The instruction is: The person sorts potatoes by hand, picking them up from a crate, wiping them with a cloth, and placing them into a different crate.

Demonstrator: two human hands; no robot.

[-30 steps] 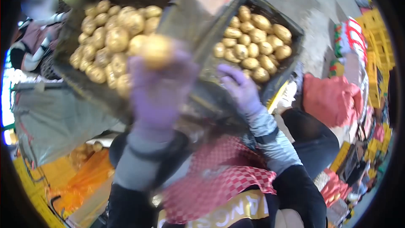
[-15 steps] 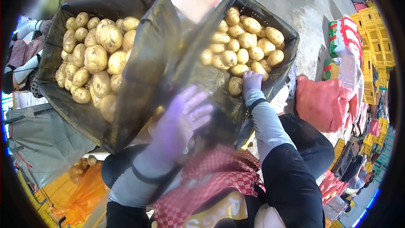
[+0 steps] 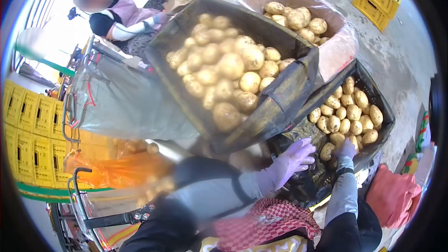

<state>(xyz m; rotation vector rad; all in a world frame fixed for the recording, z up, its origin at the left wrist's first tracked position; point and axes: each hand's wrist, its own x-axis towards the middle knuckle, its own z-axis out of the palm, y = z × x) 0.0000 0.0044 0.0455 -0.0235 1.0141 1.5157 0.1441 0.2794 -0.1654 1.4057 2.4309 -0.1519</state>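
R hand (image 3: pixel 346 150) on potatoes (image 3: pixel 347 114) in nearest crate (image 3: pixel 373 151).

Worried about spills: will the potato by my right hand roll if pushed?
Probably rolls: the potato is rounded and loose at the pile's edge in the crate. Likely firm, not floppy. Its dull skin looks unlikely to slip in the gloved right hand.

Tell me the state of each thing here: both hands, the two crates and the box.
Left hand: gloved, fingers spread, holding nothing.
Right hand: gloved, on a potato in the right crate; grip unclear.
Middle crate: tilted, heaped with potatoes.
Right crate: lined, partly filled.
Box: open, plastic-lined, potatoes inside.
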